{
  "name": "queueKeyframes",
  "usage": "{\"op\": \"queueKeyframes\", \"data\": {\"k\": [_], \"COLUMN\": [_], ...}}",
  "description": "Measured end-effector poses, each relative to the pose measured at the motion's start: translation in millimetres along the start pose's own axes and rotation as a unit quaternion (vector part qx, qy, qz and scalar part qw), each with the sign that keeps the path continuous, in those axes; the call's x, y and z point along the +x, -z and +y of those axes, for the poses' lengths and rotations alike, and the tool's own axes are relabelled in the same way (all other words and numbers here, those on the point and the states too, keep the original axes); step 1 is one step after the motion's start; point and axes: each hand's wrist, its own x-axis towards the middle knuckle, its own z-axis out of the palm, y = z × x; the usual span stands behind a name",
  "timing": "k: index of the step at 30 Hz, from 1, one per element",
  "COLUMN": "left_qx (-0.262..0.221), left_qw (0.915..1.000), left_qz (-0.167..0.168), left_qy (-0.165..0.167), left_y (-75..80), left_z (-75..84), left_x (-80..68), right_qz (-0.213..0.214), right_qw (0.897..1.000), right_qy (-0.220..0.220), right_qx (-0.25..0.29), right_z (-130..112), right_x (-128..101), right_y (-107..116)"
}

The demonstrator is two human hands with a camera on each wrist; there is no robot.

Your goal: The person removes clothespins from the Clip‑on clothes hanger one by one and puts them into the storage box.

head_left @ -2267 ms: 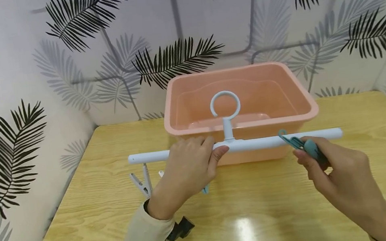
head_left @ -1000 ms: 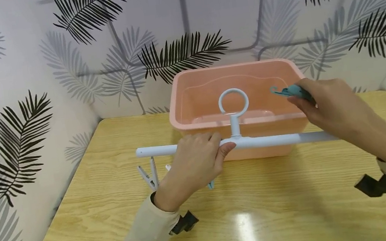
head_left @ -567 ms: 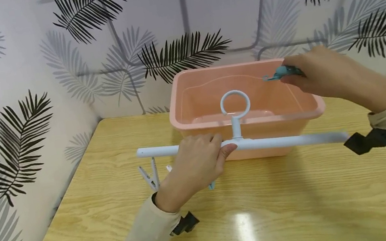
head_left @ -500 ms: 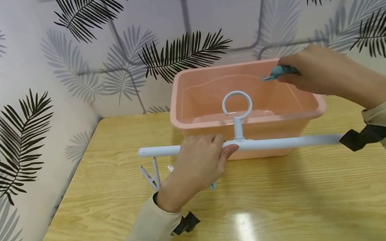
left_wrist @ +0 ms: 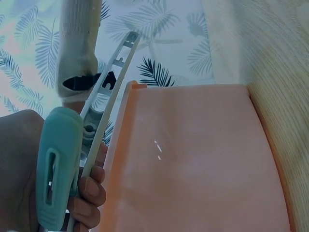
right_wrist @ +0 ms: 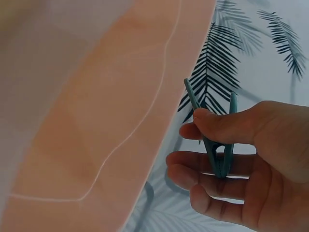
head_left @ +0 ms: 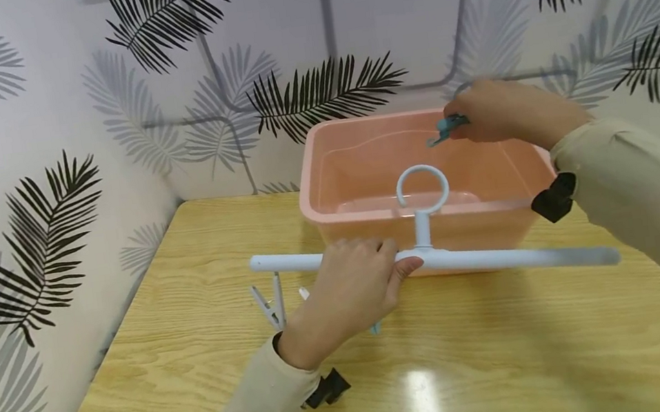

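Evidently light, stiff and springy, the teal clothespin [head_left: 443, 127] is pinched by its handle end in the right hand [head_left: 499, 112] over the pink basin [head_left: 368, 211], while the left hand [head_left: 350, 287] grips the hanger bar [head_left: 500, 259].

No words, labels, brands or numbers can be read on anything in these views.

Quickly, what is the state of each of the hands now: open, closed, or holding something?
Left hand: closed, gripping the white hanger bar.
Right hand: closed, pinching a teal clothespin above the pink tub.
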Motion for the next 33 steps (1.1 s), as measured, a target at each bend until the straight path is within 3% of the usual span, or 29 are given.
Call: {"op": "queueKeyframes", "data": {"k": [10,18,24,33], "left_qx": [0.002,0.001,0.003,0.008], "left_qw": [1.0000,1.0000,0.9999,0.9999], "left_qz": [0.002,-0.003,-0.009,-0.008], "left_qy": [-0.009,-0.002,-0.004,-0.001], "left_y": [0.7,1.6,1.6,2.8], "left_z": [2.2,0.8,-0.1,-1.2], "left_x": [0.0,-2.0,-3.1,-4.3], "right_qz": [-0.018,-0.085,-0.143,-0.170], "right_qw": [0.999,0.996,0.988,0.981], "right_qy": [0.025,0.003,-0.021,-0.045], "right_qx": [-0.015,0.010,0.056,0.082], "right_z": [9.2,4.6,4.3,12.3], "right_x": [28.9,38.7,41.5,53.9], "right_y": [-4.9,-7.2,-5.6,-9.6]}}
